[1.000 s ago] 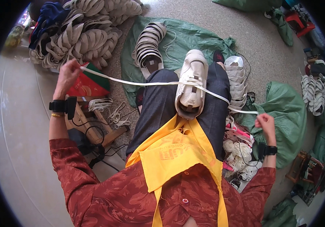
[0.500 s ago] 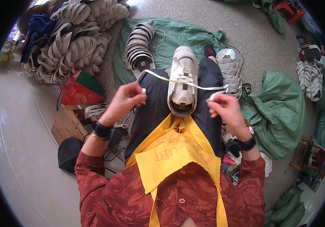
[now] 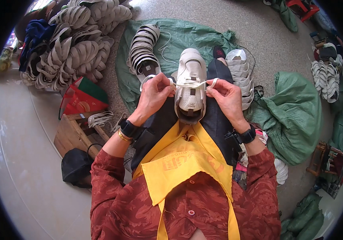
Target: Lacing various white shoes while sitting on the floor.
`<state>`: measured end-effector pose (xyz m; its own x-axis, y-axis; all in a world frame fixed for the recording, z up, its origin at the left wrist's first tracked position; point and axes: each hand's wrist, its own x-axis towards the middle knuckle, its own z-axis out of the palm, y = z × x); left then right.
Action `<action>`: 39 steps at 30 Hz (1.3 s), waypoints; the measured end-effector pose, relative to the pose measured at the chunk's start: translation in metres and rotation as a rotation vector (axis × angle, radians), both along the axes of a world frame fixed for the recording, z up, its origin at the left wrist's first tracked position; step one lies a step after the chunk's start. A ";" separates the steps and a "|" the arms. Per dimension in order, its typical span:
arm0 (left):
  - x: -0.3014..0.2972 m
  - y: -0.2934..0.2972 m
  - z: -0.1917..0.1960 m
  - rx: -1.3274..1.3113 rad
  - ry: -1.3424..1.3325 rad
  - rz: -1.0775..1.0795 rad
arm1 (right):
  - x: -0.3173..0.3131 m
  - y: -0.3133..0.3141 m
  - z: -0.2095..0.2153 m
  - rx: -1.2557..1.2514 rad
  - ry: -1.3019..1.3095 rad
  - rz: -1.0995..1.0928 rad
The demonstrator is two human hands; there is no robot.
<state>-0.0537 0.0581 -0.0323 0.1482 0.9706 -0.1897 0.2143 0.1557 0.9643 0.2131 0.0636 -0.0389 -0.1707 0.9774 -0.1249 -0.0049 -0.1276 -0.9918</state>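
Between my knees rests a white sneaker upper (image 3: 190, 64), its toe pointing away from me and its heel opening toward me. A white shoelace (image 3: 191, 85) stretches across its middle. My left hand (image 3: 155, 94) closes on the lace just left of the upper, with a loop of it rising past the fingers. On the other side my right hand (image 3: 225, 97) pinches the lace between thumb and fingers, a small loop standing above them. Both hands are close to the upper's sides. The lace's ends are partly hidden by my fingers.
A green sheet (image 3: 127, 86) lies on the floor ahead, with a nested row of uppers (image 3: 143, 46) on its left. More white uppers (image 3: 238, 76) stand by my right knee. Grey pieces (image 3: 75, 52) are heaped far left. Wooden stool (image 3: 73, 136) left; green sack (image 3: 295, 120) right.
Both hands have moved inward and slightly away from me, to the upper's sides. The lace span between them is much shorter, with loops now beside the fingers.
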 end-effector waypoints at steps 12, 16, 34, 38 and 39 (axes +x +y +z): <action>-0.001 0.005 -0.008 -0.049 -0.126 -0.026 | -0.008 -0.005 0.000 0.039 0.019 -0.027; 0.001 0.005 -0.007 -0.039 -0.157 -0.002 | -0.008 -0.003 -0.005 0.101 -0.131 -0.030; 0.010 0.000 -0.015 0.020 -0.276 0.114 | -0.012 -0.004 -0.002 0.104 -0.253 -0.061; 0.015 -0.002 -0.020 0.067 -0.272 0.148 | -0.010 -0.005 -0.006 0.133 -0.296 -0.051; 0.016 -0.001 -0.020 0.075 -0.237 0.150 | -0.010 -0.005 -0.007 0.138 -0.301 -0.050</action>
